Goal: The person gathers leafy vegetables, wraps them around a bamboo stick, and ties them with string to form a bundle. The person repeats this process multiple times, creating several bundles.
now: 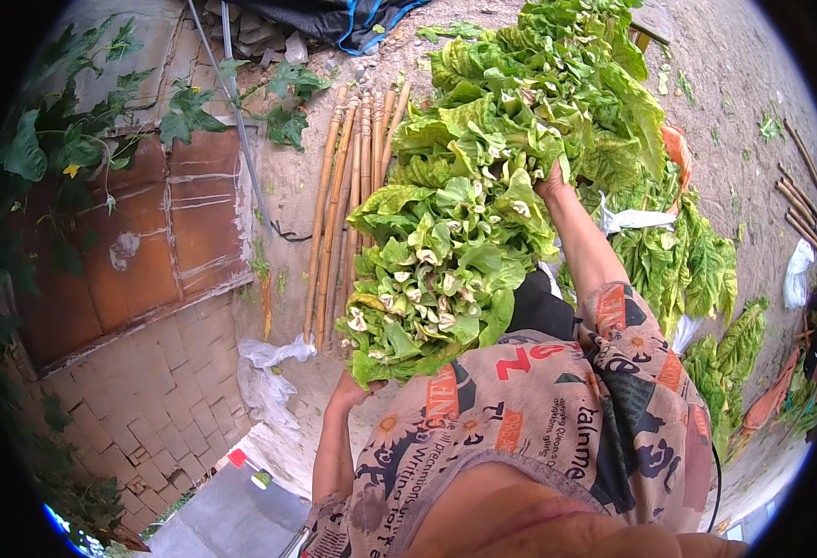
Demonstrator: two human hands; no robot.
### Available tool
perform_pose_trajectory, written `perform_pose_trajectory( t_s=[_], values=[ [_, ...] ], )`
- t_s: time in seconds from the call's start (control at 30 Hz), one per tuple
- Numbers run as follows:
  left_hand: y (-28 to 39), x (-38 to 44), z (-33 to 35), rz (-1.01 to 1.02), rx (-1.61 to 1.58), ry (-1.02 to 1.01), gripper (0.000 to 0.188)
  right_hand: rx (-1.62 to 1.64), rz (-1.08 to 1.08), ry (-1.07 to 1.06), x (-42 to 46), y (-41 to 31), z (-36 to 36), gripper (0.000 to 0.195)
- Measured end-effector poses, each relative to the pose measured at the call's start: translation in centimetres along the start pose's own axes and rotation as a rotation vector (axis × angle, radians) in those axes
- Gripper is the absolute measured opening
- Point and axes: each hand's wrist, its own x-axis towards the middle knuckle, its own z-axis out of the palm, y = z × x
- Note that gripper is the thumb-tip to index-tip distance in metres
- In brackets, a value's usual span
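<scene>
A long, thick row of broad green leaves (450, 279), which look like tobacco, runs from close to my body to the far top of the view. Pale cut stem ends stick up along its middle. My left hand (358, 388) touches the near end of the row, its fingers mostly hidden under a leaf edge. Farther along, on the right side, my right hand (553, 183) grips in among the leaves, fingertips covered. Whatever supports the row underneath is largely hidden.
Several bamboo poles (352, 188) lie on the ground left of the leaves. Crumpled clear plastic (269, 363) lies near a rusty metal door (136, 230) and a leafy vine (192, 115). More leaf bundles (694, 251) are at right, with thin sticks (802, 209) beyond.
</scene>
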Motion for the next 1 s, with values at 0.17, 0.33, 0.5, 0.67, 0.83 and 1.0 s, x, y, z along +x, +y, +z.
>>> perform_pose_trajectory(
  t_s=[0.17,0.33,0.5,0.67,0.83,1.0],
  values=[
    [-4.8,3.8,0.3,0.304,0.058,0.102,0.047,-0.309,-0.164,0.111,0.5,0.6,3.3,0.051],
    [-6.1,5.0,0.7,0.204,0.109,0.365,0.062,-0.567,0.027,0.079,0.9,-1.0,8.6,0.051],
    [-2.2,1.7,0.2,0.030,0.078,0.386,0.061,-0.936,0.235,0.058,1.6,-0.2,14.5,0.051],
    [-7.2,7.4,5.0,0.022,0.087,0.432,0.051,-1.214,0.508,0.091,4.3,1.0,15.3,0.050],
    [-11.8,12.5,12.7,-0.074,0.047,0.497,0.040,-1.416,0.717,0.059,5.9,2.7,16.1,0.050],
    [-15.3,15.6,15.3,-0.092,-0.038,0.595,0.036,-1.512,0.759,0.037,3.3,3.9,17.6,0.049]
  ],
)
